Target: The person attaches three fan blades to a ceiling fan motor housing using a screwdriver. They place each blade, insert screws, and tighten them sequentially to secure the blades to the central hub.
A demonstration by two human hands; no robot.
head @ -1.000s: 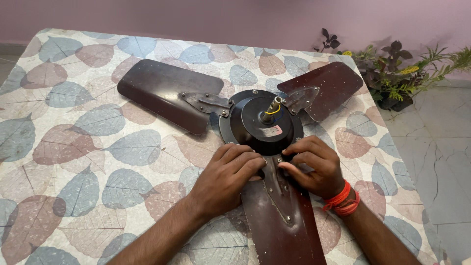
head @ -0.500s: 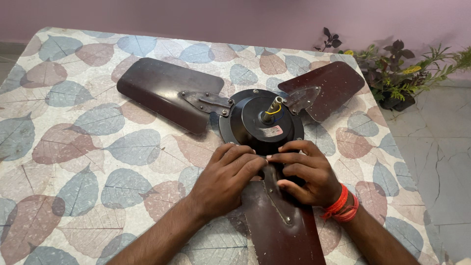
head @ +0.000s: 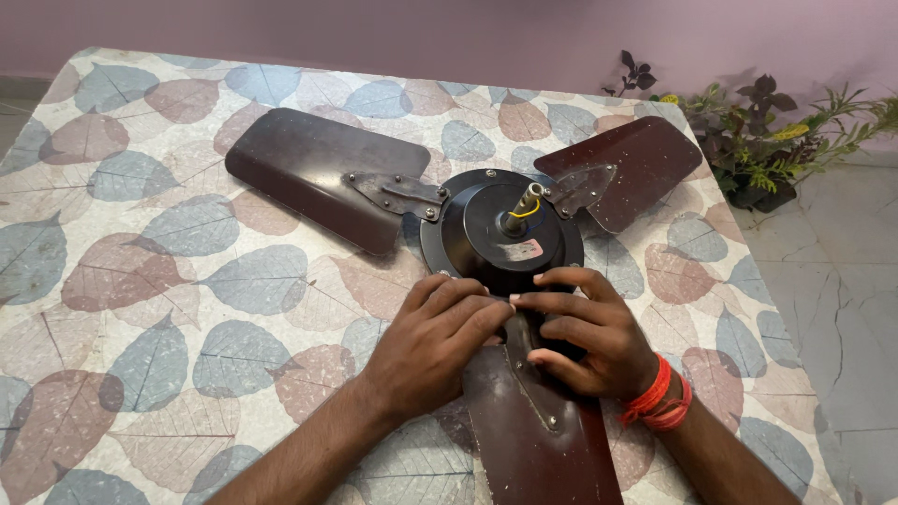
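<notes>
Both hands meet over the near blade's bracket (head: 524, 360) of the ceiling fan (head: 500, 234) on the bench (head: 140, 281); left hand (head: 440, 341) presses with a flat, unclosed grip, right hand (head: 585, 337) curls around the bracket.

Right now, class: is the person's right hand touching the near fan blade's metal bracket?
Touching. The head view shows the right hand wrapped over the metal bracket of the near blade, fingers pressed on it beside the motor housing.

A table (head: 140, 281) covered by a cloth printed with blue and brown leaves fills the scene. Directly on it lies a dark three-bladed ceiling fan (head: 500, 234) (motor hub right of centre), blades spread far left, far right and near.
</notes>
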